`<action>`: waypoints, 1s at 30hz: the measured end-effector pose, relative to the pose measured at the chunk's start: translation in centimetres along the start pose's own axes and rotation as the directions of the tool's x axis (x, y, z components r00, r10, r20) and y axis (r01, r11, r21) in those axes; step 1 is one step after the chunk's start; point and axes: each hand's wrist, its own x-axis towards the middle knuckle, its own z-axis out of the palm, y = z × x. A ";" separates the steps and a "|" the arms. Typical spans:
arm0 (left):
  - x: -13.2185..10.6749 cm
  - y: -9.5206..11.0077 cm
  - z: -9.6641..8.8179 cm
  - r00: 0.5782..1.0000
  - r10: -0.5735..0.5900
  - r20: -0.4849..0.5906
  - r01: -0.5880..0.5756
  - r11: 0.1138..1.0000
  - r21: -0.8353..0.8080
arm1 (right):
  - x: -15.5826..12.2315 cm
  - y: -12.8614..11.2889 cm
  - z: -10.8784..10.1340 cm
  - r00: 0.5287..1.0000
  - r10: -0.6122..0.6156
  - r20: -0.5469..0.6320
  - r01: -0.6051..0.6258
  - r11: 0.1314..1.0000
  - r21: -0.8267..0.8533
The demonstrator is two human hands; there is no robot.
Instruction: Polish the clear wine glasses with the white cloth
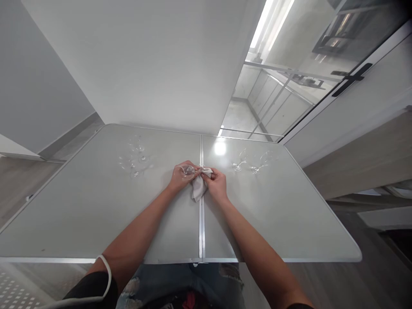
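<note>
My left hand (pixel 180 177) is closed around the bowl of a clear stemmed glass (pixel 189 170), tilted on its side above the table's middle seam. My right hand (pixel 217 183) pinches a white cloth (pixel 199 189) against the glass's stem and foot end. The cloth's loose part hangs down between the two hands. To the right, two clear stemmed glasses stand on the table: a nearer one (pixel 255 169) and another (pixel 237 166). Several more clear glasses (pixel 137 174) are grouped on the left half; their outlines are faint.
The pale folding table (pixel 96 214) has a metal seam (pixel 201 223) down its middle. A white wall (pixel 154 64) meets its far edge. At the right stands a glass-paned door with a black handle (pixel 352 80). A white cable (pixel 107 274) loops by my left arm.
</note>
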 end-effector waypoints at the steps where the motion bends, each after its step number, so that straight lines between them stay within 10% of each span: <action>1: 0.0 0.0 0.0 1.000 -0.001 0.006 0.001 1.000 -0.010 | 0.0 0.0 0.0 1.000 -0.017 -0.026 0.017 1.000 -0.012; 7: -0.1 0.0 0.0 0.999 -0.008 0.034 0.008 1.000 -0.018 | 0.1 0.0 0.1 0.994 -0.067 0.088 0.070 0.997 -0.040; 25: 0.1 -0.5 -0.1 1.000 -0.017 0.009 0.017 1.000 -0.001 | -0.2 -1.0 -0.8 0.994 -0.073 -0.082 0.052 0.971 -0.232; 30: 0.0 -0.4 -0.2 0.998 -0.034 0.056 0.033 0.999 0.016 | 0.0 -1.2 -0.3 0.993 -0.105 0.049 0.113 0.968 -0.224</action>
